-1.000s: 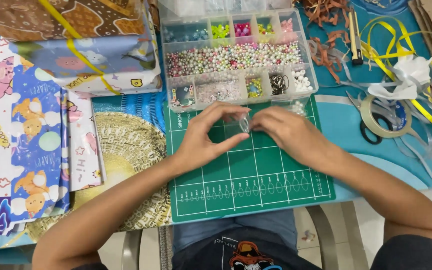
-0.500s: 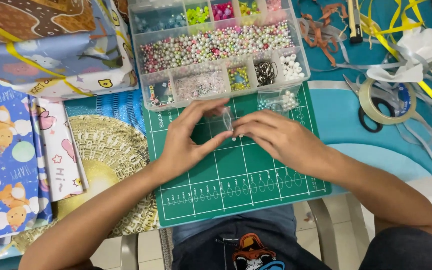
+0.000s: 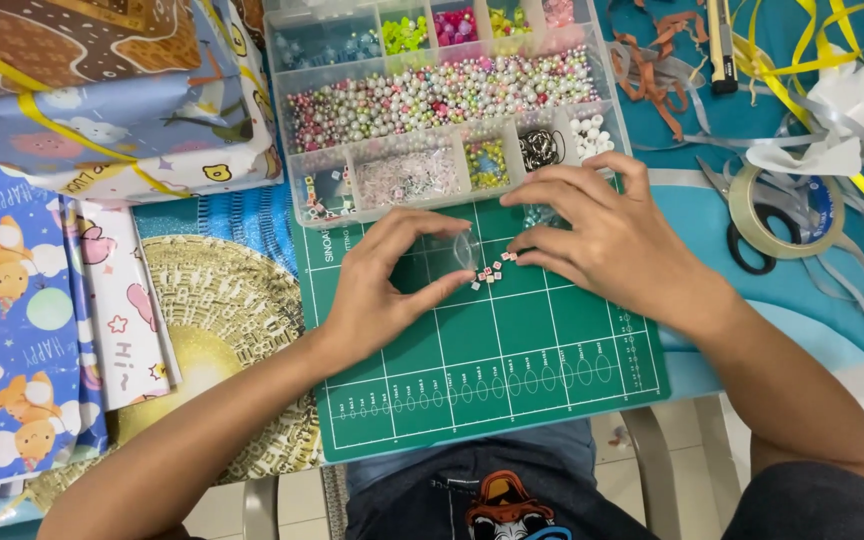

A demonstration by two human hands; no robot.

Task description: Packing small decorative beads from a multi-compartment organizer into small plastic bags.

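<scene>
Landmark: green cutting mat (image 3: 512, 380), gridded, lying on the table before the person.
Wrapping paper: patterned sheets (image 3: 22, 330) lie flat well to the left of the mat.
Wrapped parcel: box (image 3: 102, 90) tied with yellow ribbon, beyond the mat's far-left corner.
Gold doily: round gold paper piece (image 3: 222, 330) touching the mat's left edge, partly under the left forearm.
Left hand (image 3: 387, 290): rests on the mat's upper left part; thumb and forefinger curl into a partly open ring, their tips pinching a small clear plastic piece (image 3: 466, 250).
Bead organiser: clear compartment box (image 3: 442, 100) overlapping the mat's far edge, holding mixed beads.
Small beads: a cluster of tiny white and red beads (image 3: 492, 272) lies on the mat, between the two hands.
Right hand (image 3: 607, 240): over the mat's upper right part; fingers bent down, fingertips touching the cluster; whether it grips a bead cannot be told.
Tape roll: clear tape ring (image 3: 774, 212) on black-handled scissors, right of the mat.
Ribbons: yellow and grey strands (image 3: 852, 60) beyond the mat's right side.
</scene>
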